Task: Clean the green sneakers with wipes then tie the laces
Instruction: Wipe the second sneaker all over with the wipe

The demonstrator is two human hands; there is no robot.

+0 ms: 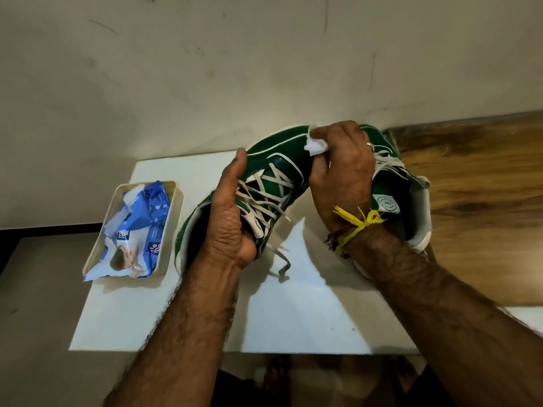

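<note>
I see the green leather sneaker with cream laces [273, 183] lifted off the tabletop, its long axis running from the heel opening low at my left up and away to the toe at upper right. The left hand [232, 218] grips it at the collar and tongue, thumb lying up along the lace side, fingers curled out of sight round the far side. The toe end lies directly under the fingers [320, 133] of the right hand [343, 174], which pinch a crumpled white wipe [316, 146] and press it on the upper near the toe. So the right hand is the nearer one for the wiping, and I judge the next stroke runs along that long axis, from toe back toward the laces, which hang loose and untied.

Beyond and beneath the right wrist sits the second green sneaker [393, 198], resting at the tabletop's edge, its opening facing me. Well to the left of the left hand's fingers, a cream rectangular plastic tray [173, 212] holds a crumpled blue wipes packet [147, 218]. All stand on the white tabletop [293, 318].
</note>
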